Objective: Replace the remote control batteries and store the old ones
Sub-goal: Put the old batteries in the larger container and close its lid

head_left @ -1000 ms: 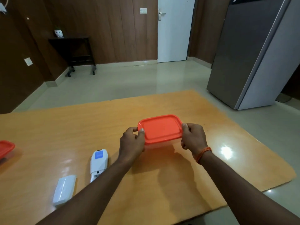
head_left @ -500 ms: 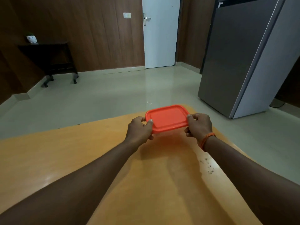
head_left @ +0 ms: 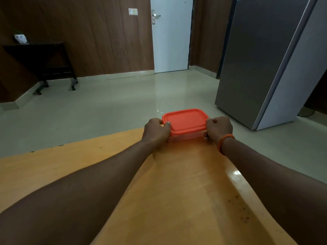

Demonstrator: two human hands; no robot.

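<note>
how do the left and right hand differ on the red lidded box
The left hand grips the box at its left end, thumb lying on the red lid; the right hand grips the right end and wears an orange wristband. Both are closed on the box at the table edge.

A clear plastic container (head_left: 185, 137) with its orange lid (head_left: 185, 121) closed — level, lengthwise left to right — sits at the table's far corner.

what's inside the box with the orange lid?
Can't tell. The orange lid is shut on the clear box, held by left hand and right hand; the visible wall strip shows no clear contents.
</note>
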